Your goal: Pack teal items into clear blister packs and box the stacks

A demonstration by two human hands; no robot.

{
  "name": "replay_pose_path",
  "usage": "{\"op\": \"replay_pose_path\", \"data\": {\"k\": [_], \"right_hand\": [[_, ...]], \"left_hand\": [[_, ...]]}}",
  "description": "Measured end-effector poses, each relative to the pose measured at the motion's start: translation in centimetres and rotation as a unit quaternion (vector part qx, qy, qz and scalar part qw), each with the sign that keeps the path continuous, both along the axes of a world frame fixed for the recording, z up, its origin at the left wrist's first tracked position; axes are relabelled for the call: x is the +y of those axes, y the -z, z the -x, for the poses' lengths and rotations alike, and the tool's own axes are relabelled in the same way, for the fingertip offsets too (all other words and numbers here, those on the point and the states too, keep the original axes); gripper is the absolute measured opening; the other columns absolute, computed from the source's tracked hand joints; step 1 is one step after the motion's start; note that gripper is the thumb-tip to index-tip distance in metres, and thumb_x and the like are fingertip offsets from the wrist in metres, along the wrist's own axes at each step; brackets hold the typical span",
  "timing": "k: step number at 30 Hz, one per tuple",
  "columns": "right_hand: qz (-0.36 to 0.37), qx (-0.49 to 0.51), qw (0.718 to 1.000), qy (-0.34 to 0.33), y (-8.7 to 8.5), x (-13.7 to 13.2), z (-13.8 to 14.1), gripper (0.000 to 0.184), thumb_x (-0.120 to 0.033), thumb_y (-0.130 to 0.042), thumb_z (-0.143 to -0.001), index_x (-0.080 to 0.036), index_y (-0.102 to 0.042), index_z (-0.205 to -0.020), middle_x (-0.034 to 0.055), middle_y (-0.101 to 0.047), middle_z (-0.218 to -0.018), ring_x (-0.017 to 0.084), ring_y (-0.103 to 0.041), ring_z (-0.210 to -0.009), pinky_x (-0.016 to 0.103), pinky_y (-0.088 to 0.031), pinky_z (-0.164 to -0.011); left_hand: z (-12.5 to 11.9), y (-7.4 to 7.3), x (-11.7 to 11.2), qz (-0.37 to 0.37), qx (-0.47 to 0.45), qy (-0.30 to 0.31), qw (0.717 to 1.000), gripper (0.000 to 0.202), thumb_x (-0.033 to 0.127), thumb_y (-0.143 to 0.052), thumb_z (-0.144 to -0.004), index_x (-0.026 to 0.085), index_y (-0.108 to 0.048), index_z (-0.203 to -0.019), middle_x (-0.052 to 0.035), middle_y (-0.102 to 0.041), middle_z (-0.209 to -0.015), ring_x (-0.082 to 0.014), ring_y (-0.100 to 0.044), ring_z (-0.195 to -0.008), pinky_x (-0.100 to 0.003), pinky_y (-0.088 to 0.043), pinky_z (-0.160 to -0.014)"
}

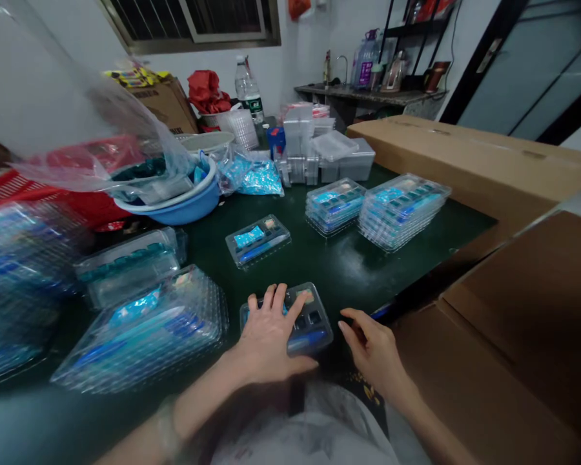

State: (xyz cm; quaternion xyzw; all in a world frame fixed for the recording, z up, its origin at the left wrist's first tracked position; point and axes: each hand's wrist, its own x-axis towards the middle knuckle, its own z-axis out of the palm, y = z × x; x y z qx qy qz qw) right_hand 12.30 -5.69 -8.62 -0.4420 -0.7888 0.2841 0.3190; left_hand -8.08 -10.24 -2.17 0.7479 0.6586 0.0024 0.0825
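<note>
My left hand (pixel 271 332) lies with spread fingers across the lid of a clear plastic case (pixel 311 339) at the table's near edge. Inside that case a blue pen-like item and dark compartments show; the hand covers the rest. Just right of it, my right hand (pixel 377 355) is off the case, fingers curled, with a small gap between thumb and index tips and nothing visible in it. A similar case (pixel 258 241) with a blue packet and blue pen lies flat farther back.
Stacks of filled cases stand at the left (pixel 150 332) and back right (pixel 401 210). An open cardboard box (pixel 489 349) borders the right side. Behind are a blue basin (pixel 174 210), bags of blue beads (pixel 259 175) and clear empty boxes (pixel 346 158). Clear plastic film hangs upper left.
</note>
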Motion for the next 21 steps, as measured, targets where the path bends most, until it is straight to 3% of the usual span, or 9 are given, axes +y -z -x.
{"op": "replay_pose_path", "data": {"k": [6,8,11,14,16,18,21], "right_hand": [[0.006,0.008,1.000,0.001,0.0,0.4,0.2,0.024,-0.030,-0.042,-0.085,-0.018,-0.055,-0.102,0.0056,-0.063,-0.082,0.017,-0.059,-0.069,0.027,-0.046,-0.066],[0.007,0.030,1.000,0.003,-0.1,0.8,0.0,0.024,-0.030,-0.041,-0.085,-0.018,-0.055,-0.102,0.0062,-0.063,-0.087,0.017,-0.060,-0.074,0.027,-0.046,-0.068],[0.004,0.062,0.998,0.014,-0.2,1.5,0.0,0.026,-0.032,-0.043,-0.084,-0.017,-0.055,-0.100,0.0078,-0.063,-0.093,0.018,-0.061,-0.079,0.026,-0.047,-0.071],[0.014,0.070,0.997,0.029,-0.1,2.1,0.6,0.027,-0.035,-0.044,-0.083,-0.017,-0.055,-0.101,0.0081,-0.063,-0.095,0.019,-0.061,-0.080,0.027,-0.048,-0.071],[0.019,0.074,0.997,0.031,-0.1,2.2,1.4,0.029,-0.036,-0.043,-0.083,-0.019,-0.054,-0.104,0.0077,-0.062,-0.099,0.020,-0.060,-0.086,0.027,-0.048,-0.075],[0.044,0.090,0.995,0.022,-0.3,2.3,2.1,0.032,-0.037,-0.041,-0.083,-0.020,-0.052,-0.109,0.0076,-0.059,-0.106,0.020,-0.057,-0.095,0.028,-0.046,-0.080],[0.140,0.129,0.982,0.016,-0.3,2.5,2.8,0.040,-0.044,-0.040,-0.082,-0.021,-0.050,-0.113,0.0079,-0.055,-0.114,0.020,-0.053,-0.103,0.027,-0.044,-0.086]], "left_hand": [[-1.3,-1.1,0.6,-0.029,-0.006,-0.033,0.999,0.087,0.056,-0.060,-0.051,0.030,-0.030,-0.128,-0.0135,-0.036,-0.120,-0.0346,-0.036,-0.106,-0.050,-0.027,-0.085],[-2.0,-2.5,0.4,-0.033,-0.019,-0.036,0.999,0.084,0.050,-0.062,-0.048,0.031,-0.034,-0.125,-0.0104,-0.042,-0.109,-0.0304,-0.041,-0.096,-0.046,-0.030,-0.081],[-2.0,-5.7,0.5,-0.053,-0.026,-0.011,0.998,0.081,0.051,-0.062,-0.046,0.033,-0.036,-0.121,-0.0074,-0.043,-0.100,-0.0273,-0.042,-0.089,-0.044,-0.032,-0.078],[0.5,-8.6,2.9,-0.082,0.013,-0.019,0.996,0.080,0.057,-0.057,-0.051,0.037,-0.032,-0.124,-0.0067,-0.043,-0.102,-0.0284,-0.041,-0.092,-0.044,-0.030,-0.080],[3.4,-9.4,5.8,-0.072,0.056,-0.061,0.994,0.081,0.061,-0.053,-0.053,0.037,-0.028,-0.126,-0.0074,-0.042,-0.106,-0.0305,-0.040,-0.096,-0.045,-0.030,-0.080],[6.4,-9.0,9.1,-0.040,0.087,-0.110,0.989,0.085,0.065,-0.051,-0.053,0.033,-0.027,-0.128,-0.0102,-0.042,-0.107,-0.0331,-0.039,-0.099,-0.047,-0.030,-0.079],[10.0,-7.2,12.9,-0.017,0.101,-0.143,0.984,0.089,0.068,-0.050,-0.053,0.026,-0.028,-0.129,-0.0149,-0.043,-0.107,-0.0370,-0.039,-0.101,-0.050,-0.031,-0.078]]}}
